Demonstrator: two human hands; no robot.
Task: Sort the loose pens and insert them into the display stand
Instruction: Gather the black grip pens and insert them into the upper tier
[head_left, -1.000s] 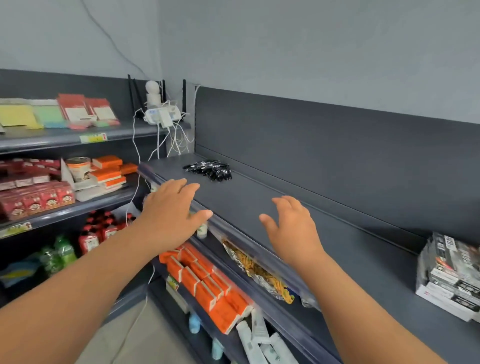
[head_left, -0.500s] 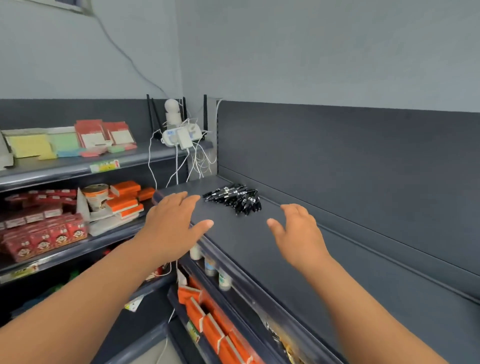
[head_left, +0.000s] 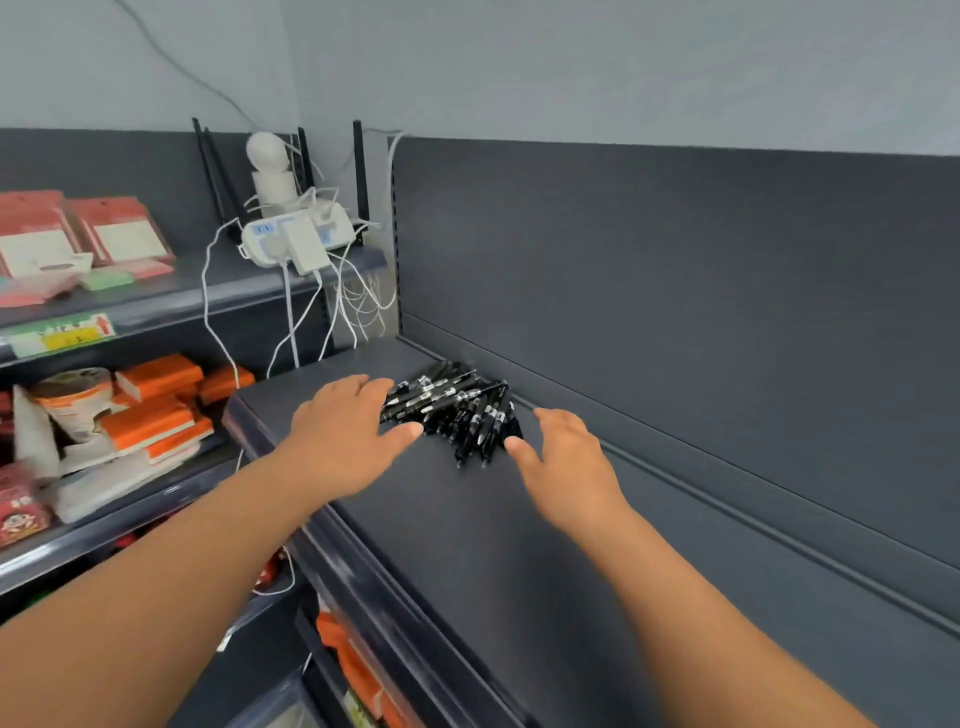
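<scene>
Head view, left hand (head_left: 343, 436), right hand (head_left: 566, 462), fingers (head_left: 358, 387) spread empty, one pen pile (head_left: 457, 410), uncountable

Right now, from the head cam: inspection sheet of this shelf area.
Surface: dark grey shelf top, flat and matte.
Job's things: pile of black pens lying loose near the back of the shelf top; display stand not seen.
Clutter: orange boxes and red packets on the left-hand shelves.
Hands: left hand open, fingers at the pile's left edge; right hand open, thumb by the pile's right edge; contact unclear, neither holds a pen.
Cables: white cables hang from a power strip in the corner, apart from the pens.
Surroundings: dark back panel behind the shelf, pale wall above.
</scene>
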